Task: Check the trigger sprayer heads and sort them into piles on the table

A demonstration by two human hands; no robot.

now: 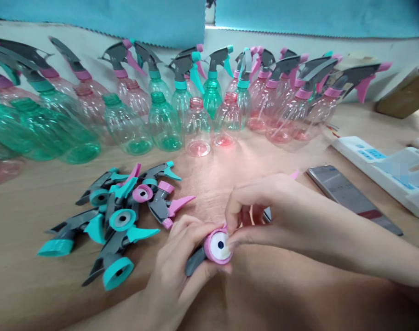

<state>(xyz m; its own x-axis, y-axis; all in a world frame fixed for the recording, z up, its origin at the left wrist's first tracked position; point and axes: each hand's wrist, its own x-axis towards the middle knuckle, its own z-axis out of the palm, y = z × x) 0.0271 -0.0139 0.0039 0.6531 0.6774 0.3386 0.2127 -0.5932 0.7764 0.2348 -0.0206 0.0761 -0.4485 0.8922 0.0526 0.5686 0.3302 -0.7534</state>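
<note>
My left hand (181,257) is wrapped round a trigger spray head (194,262) with a grey body and a pink collar. The collar's open end faces me, showing a white inner disc with a dark hole in the middle. At the collar's right rim, the thumb and forefinger of my right hand (261,216) are pinched together. Whatever lies between those fingertips is too small to make out. Left of my hands lies a loose pile of grey spray heads with turquoise collars (117,272) and pink collars (142,193).
Clear green bottles (166,124) and pink bottles (198,124) stand in rows along the wall, several topped with spray heads. On the right lie a phone (350,197) and a white device (381,170). A brown box (405,94) sits at the far right.
</note>
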